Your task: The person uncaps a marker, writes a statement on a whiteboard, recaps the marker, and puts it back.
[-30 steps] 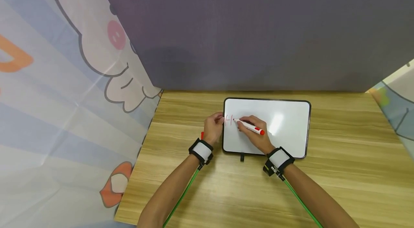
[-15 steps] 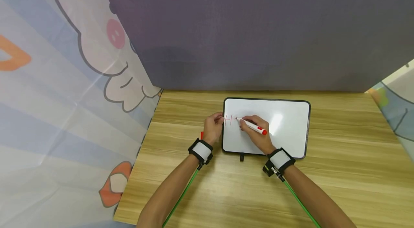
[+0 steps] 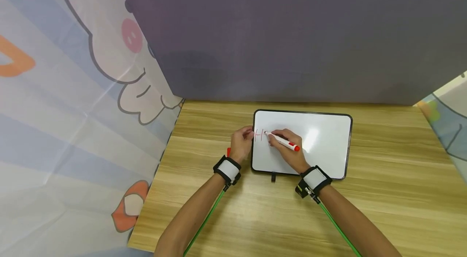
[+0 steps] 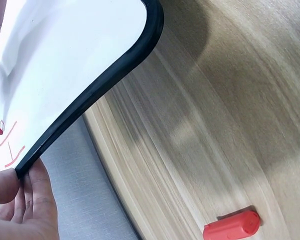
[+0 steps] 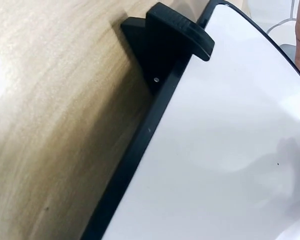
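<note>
A whiteboard (image 3: 328, 135) with a black frame stands on the wooden table. My left hand (image 3: 241, 142) pinches its left edge, the thumb (image 4: 4, 186) on the white face and the fingers (image 4: 39, 197) behind the frame. In my right hand (image 3: 292, 145) is a white marker (image 3: 281, 141) with a red end, its tip right at the board's surface. Just left of that tip a red letter H (image 3: 258, 134) is written. A small red curve (image 4: 2, 124) shows by the tip in the left wrist view.
A red marker cap (image 4: 232, 226) lies on the table beside my left wrist. Along the board's lower edge is a black support foot (image 5: 177, 37). Behind the table (image 3: 386, 159) rises a grey panel (image 3: 273, 38); a cartoon-printed sheet (image 3: 73, 139) hangs at the left.
The marker tip has gone slightly right along a short stroke beside the H, then back up and left. The left hand keeps its grip on the board's edge.
</note>
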`<state>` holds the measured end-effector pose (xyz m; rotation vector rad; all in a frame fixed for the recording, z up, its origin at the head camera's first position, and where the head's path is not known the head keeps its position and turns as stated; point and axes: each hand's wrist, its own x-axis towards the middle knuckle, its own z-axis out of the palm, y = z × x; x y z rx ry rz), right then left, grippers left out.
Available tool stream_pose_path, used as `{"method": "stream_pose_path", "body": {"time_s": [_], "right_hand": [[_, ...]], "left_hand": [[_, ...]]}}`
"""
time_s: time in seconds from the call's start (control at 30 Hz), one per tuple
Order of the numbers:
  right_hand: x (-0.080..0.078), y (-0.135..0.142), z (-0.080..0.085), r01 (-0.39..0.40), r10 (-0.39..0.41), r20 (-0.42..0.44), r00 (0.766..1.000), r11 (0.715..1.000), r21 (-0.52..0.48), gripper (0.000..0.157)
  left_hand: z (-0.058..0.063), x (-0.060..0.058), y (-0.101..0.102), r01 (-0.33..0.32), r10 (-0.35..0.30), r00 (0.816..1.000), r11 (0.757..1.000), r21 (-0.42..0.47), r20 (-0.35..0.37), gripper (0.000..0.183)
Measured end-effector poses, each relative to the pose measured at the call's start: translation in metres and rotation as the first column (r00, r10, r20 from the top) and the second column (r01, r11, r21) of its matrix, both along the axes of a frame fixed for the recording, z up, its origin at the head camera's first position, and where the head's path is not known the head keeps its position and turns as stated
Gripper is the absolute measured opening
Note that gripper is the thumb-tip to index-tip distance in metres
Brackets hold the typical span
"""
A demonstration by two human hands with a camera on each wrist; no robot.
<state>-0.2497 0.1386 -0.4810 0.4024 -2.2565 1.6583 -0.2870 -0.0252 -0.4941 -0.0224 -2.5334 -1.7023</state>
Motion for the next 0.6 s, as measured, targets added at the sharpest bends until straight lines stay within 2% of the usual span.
{"method": "stream_pose_path", "body": {"time_s": [0.27, 0.6], "right_hand": [[0.003, -0.002, -0.003, -0.009, 0.009, -0.001, 1.0, 1.0, 0.028, 0.011], [0.009, 0.008, -0.007, -0.005, 0.001, 0.07, 0.998, 0.999, 0.046, 0.01]], "left_hand": [[-0.002, -0.001, 0.001, 0.001, -0.001, 1.0, 1.0, -0.002, -0.01, 0.02], [-0.001, 0.0, 0.0, -0.003, 0.003, 1.0, 1.0, -0.011, -0.005, 0.02]]}}
